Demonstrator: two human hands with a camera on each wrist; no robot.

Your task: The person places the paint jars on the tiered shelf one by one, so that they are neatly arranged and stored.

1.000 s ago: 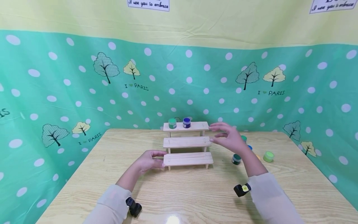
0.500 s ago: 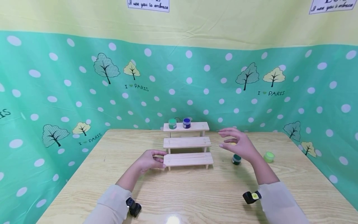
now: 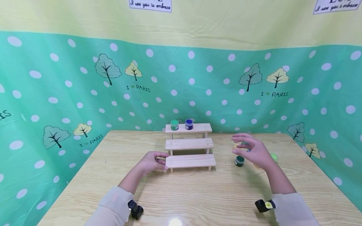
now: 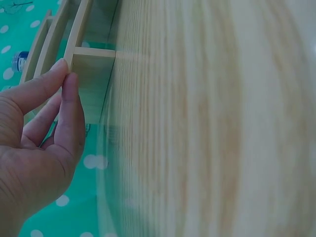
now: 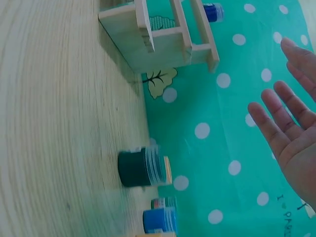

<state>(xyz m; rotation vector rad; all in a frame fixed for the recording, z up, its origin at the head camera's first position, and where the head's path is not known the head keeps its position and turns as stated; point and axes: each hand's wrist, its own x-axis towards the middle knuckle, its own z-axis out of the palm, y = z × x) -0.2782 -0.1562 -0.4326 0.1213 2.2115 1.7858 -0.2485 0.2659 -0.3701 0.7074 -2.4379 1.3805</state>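
Observation:
A three-tier wooden display stand (image 3: 189, 160) stands on the table. My left hand (image 3: 152, 163) pinches the left end of its lowest board between thumb and fingers, as the left wrist view shows. On the top tier sit a green-lidded paint jar (image 3: 174, 125) and a dark blue paint jar (image 3: 189, 124). My right hand (image 3: 251, 152), fingers spread and holding nothing, hovers over loose paint jars right of the stand. Nearest to it is a dark green jar (image 3: 239, 161); a light green jar (image 3: 274, 156) lies partly hidden behind the hand.
In the right wrist view a blue jar (image 5: 160, 219) stands past the dark green one, close to others. A polka-dot cloth (image 3: 192, 72) hangs behind the table (image 3: 181, 194).
My right hand has moved away from the stand's right side, rightward over the loose jars. The left hand has stayed at the lowest board, and the stand has not shifted.

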